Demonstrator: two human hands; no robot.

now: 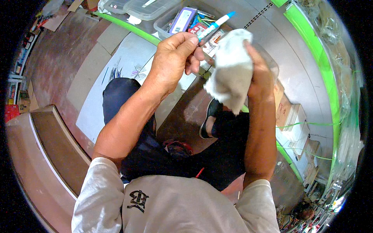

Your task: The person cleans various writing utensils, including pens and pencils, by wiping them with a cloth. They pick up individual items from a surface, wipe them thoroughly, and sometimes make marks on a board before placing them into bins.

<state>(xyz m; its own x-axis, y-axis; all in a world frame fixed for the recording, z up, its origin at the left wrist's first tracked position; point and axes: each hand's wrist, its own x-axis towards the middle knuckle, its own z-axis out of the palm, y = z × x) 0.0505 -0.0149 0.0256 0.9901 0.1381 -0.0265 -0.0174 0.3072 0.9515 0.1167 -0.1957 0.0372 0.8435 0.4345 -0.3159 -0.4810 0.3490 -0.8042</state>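
Note:
Pinched between the thumb and forefinger of my left hand [177,58] is a white and blue pen [218,23], its blue end pointing up to the right. My right hand [260,72] grips a crumpled white cloth [233,64], which hangs down between the two hands. The cloth is a little blurred and hides part of my right fingers. Beyond the hands stands a clear plastic box [161,26] with a purple and white box [183,21] and several small coloured packets in it.
Clear plastic lids [148,10] lie left of the box. Green tape [317,49] edges the grey surface [291,67]. Below left, a white sheet [96,102] on the floor bears several thin dark pieces [115,74]. Stacked boards [294,125] stand at right; a brown padded seat [58,139] is at left.

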